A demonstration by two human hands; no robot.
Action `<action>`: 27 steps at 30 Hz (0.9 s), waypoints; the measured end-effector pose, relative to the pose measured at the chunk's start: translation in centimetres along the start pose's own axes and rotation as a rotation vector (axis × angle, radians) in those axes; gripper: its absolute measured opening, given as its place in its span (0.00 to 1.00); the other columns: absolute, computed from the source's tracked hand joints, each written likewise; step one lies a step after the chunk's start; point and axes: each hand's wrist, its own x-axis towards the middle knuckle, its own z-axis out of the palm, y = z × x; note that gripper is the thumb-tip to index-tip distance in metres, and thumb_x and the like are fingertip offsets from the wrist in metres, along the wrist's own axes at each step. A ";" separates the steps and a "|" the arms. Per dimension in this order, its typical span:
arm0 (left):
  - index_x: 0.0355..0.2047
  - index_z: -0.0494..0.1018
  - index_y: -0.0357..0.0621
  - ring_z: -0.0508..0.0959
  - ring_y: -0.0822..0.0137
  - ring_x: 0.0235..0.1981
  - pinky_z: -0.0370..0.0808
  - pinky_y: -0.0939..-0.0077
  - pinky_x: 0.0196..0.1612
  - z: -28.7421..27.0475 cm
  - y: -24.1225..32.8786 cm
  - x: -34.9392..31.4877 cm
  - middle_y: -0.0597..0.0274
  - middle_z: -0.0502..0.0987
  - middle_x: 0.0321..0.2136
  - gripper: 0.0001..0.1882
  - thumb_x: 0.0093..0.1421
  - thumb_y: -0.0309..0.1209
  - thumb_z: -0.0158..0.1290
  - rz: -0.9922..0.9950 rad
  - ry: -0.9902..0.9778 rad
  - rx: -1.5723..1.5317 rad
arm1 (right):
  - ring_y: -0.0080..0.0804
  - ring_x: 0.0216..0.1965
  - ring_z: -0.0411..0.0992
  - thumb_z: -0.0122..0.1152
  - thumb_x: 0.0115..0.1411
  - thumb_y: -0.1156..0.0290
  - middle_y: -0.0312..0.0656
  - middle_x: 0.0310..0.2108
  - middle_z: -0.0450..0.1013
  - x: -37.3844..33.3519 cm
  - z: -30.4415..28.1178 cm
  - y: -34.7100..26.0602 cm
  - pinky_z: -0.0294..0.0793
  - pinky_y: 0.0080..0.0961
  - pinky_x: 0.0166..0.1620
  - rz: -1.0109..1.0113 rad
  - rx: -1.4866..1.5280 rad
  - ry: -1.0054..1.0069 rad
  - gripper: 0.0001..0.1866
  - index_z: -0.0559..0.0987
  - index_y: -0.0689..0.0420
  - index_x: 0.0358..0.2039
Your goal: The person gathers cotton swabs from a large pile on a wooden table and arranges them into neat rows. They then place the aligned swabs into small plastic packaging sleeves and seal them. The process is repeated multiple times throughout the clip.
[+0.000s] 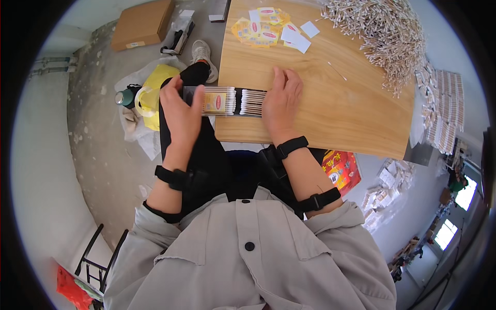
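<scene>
Across the table's left edge lies a flat, see-through pack of cotton swabs (223, 107), in two groups with a dark gap between them. A yellow card (215, 102) rests over the left group. My left hand (181, 111) is closed round the pack's left end, thumb on the near side of its fingers. At the other end, my right hand (281, 101) covers the tips of the right-hand swabs (252, 102), fingers bent over them. What its fingertips touch is hidden under the hand.
A large heap of loose cotton swabs (387, 33) covers the wooden table's (320, 113) far right. Yellow and white cards (266, 31) are scattered at the far left, and one swab (337, 71) lies alone. Beside my leg is a yellow bag (157, 93); a cardboard box (143, 25) sits beyond.
</scene>
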 end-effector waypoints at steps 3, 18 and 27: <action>0.45 0.72 0.32 0.75 0.72 0.34 0.73 0.76 0.40 1.3 -1.8 0.2 0.59 0.78 0.33 0.25 0.61 0.44 0.60 -0.376 -0.092 -0.350 | 0.51 0.54 0.61 0.52 0.60 0.78 0.49 0.47 0.63 -0.1 0.0 -0.2 0.61 0.43 0.59 -0.004 -0.008 0.014 0.17 0.72 0.61 0.51; 0.33 0.75 0.39 0.77 0.78 0.28 0.74 0.83 0.35 4.8 -4.6 -0.4 0.65 0.79 0.29 0.16 0.67 0.41 0.53 -0.665 -0.204 -1.050 | 0.53 0.56 0.61 0.50 0.57 0.82 0.51 0.48 0.63 0.3 0.6 -1.1 0.61 0.45 0.61 -0.013 -0.018 -0.009 0.20 0.69 0.66 0.52; 0.30 0.77 0.37 0.71 0.83 0.25 0.69 0.85 0.30 4.5 -4.1 -0.5 0.70 0.75 0.24 0.16 0.67 0.39 0.54 -0.535 -0.108 -0.954 | 0.53 0.57 0.61 0.50 0.56 0.82 0.52 0.48 0.63 0.6 1.8 -3.6 0.60 0.46 0.62 -0.031 0.001 -0.018 0.21 0.69 0.67 0.52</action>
